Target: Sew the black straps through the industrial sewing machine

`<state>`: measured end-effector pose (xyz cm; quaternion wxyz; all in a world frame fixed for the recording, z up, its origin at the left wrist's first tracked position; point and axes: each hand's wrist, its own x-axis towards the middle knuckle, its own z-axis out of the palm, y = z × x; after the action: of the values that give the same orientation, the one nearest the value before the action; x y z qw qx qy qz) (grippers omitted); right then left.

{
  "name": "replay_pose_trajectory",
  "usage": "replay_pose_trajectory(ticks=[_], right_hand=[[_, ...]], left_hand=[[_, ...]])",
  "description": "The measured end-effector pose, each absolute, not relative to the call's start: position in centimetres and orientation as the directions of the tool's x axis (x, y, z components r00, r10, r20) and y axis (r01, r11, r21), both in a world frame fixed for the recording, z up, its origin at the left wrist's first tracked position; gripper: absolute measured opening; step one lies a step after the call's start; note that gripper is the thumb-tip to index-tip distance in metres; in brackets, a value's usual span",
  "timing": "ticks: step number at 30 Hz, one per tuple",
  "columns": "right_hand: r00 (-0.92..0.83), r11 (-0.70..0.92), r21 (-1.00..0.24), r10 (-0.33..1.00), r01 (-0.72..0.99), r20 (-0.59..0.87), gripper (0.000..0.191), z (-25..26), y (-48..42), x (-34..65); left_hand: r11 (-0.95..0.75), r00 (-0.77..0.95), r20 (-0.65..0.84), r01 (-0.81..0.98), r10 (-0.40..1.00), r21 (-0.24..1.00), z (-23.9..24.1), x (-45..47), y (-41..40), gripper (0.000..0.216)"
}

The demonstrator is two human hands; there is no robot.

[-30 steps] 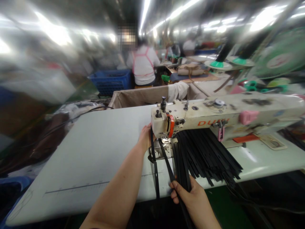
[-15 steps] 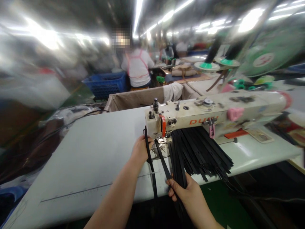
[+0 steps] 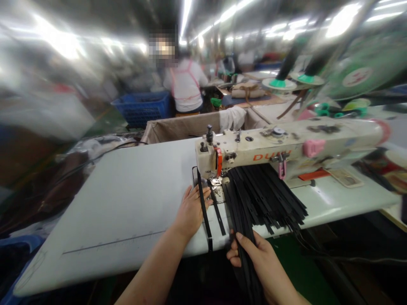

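My left hand (image 3: pixel 190 214) lies on the table beside the needle area, fingers stretched out and spread. One black strip (image 3: pixel 204 212) crosses over its fingers and hangs past the table's front edge. Close to its fingertips, a second narrow black strip (image 3: pixel 219 217) runs out from under the presser foot (image 3: pixel 217 182), its near end loose on the table. My right hand (image 3: pixel 254 258) is closed around a bundle of long black strips (image 3: pixel 238 207) at the front edge, thumb on top. The sewing machine (image 3: pixel 244 154) stands just beyond both hands.
A pile of black strips (image 3: pixel 273 195) lies under the machine's arm. Behind the table (image 3: pixel 133 199) stands a cloth-lined bin (image 3: pixel 181 126). Farther off are a blue basket (image 3: pixel 143 108) and a seated person (image 3: pixel 187 87). Thread cones (image 3: pixel 281 74) rise at the back right.
My left hand has opened from its pinch and flattened by the needle. My right hand has let go of the narrow strip, whose end now lies free; it still holds the bundle.
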<state>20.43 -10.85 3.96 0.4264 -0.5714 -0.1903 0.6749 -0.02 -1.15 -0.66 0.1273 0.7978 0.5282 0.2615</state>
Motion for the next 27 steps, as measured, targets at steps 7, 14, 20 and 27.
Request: replay_pose_trajectory(ticks=[7,14,20,27], right_hand=[[-0.002,-0.595,-0.714,0.769,-0.369,-0.639,0.06,3.6,-11.5,20.8],[0.017,-0.59,-0.752,0.783,-0.295,-0.621,0.063,2.0,-11.7,21.2],[0.022,-0.624,-0.743,0.762,-0.241,-0.647,0.067,1.6,-11.9,21.4],[0.016,-0.616,-0.751,0.771,-0.237,-0.637,0.061,3.0,-12.0,21.2]], left_hand=[[-0.412,0.301,0.292,0.77,0.908,0.488,-0.7,0.1,-1.1,0.035],[-0.423,0.296,0.315,0.755,0.902,0.501,-0.8,0.1,-0.9,0.033],[-0.433,0.296,0.335,0.758,0.895,0.487,-1.0,0.2,-0.8,0.031],[-0.43,0.294,0.33,0.75,0.897,0.503,-0.7,0.3,-1.0,0.033]])
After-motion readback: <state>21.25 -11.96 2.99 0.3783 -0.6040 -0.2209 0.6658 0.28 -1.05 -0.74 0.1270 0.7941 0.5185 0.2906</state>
